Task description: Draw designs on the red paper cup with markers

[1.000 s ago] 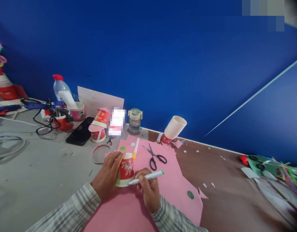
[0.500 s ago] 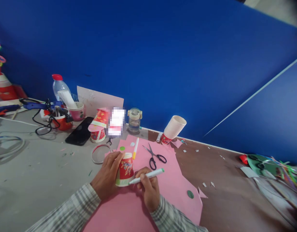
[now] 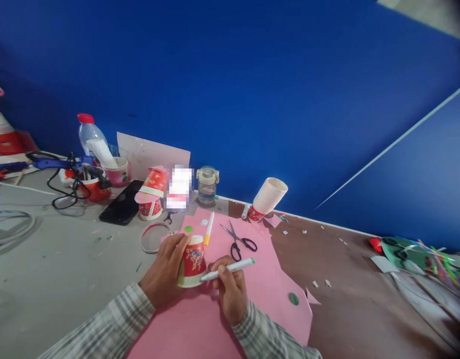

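A red paper cup (image 3: 195, 259) stands upside down on the pink paper (image 3: 285, 271), its white rim band marked with green strokes. My left hand (image 3: 163, 273) wraps around the cup's left side and steadies it. In my right hand (image 3: 231, 294) is a white marker (image 3: 230, 268) with a green end, gripped like a pen. The marker's tip touches the lower right of the cup's band, or is very near it. Beyond the hands lie scissors (image 3: 237, 239) with spread blades and a white and yellow marker (image 3: 209, 229).
A tilted stack of paper cups (image 3: 269, 198) and a lidded glass jar (image 3: 207, 185) stand by the blue wall. To the left are a decorated cup figure (image 3: 151, 194), a black phone (image 3: 122, 203), a tape roll (image 3: 155, 237) and a glue gun (image 3: 50, 163). Paper scraps dot the right side.
The marker's tip has shifted very slightly along the cup's band. My left hand still holds the cup; the whole view has drifted a little.
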A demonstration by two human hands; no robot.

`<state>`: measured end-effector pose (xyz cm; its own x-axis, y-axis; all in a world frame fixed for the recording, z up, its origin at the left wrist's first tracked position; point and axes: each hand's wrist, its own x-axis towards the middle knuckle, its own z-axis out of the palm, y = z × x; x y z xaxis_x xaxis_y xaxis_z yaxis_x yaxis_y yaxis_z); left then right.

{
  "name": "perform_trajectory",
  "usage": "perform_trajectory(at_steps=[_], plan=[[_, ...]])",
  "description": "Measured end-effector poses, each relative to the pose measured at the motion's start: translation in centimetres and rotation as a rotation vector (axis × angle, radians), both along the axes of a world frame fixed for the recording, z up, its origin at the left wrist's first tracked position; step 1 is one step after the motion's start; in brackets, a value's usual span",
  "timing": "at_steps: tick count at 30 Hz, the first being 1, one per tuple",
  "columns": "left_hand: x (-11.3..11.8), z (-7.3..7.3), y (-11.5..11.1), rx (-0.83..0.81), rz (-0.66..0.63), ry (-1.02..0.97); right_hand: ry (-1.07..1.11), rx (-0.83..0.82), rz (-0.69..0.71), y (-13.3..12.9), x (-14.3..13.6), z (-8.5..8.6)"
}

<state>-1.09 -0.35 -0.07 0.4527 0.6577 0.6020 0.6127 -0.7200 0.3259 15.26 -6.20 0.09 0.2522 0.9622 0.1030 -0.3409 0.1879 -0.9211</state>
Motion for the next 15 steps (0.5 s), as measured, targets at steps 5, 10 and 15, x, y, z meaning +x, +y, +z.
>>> perform_trajectory(at_steps=[5,10,15], plan=[[-0.13,-0.23,0.1,0.02,-0.002,-0.002,-0.049,0.002,0.014,-0.29,-0.39,0.65],[-0.01,-0.01,0.03,0.004,0.007,-0.019,-0.035,-0.009,-0.11,0.28,-0.15,0.14],[-0.04,-0.02,-0.01,-0.033,0.006,-0.023,-0.05,0.067,-0.172,0.35,-0.07,-0.03]])
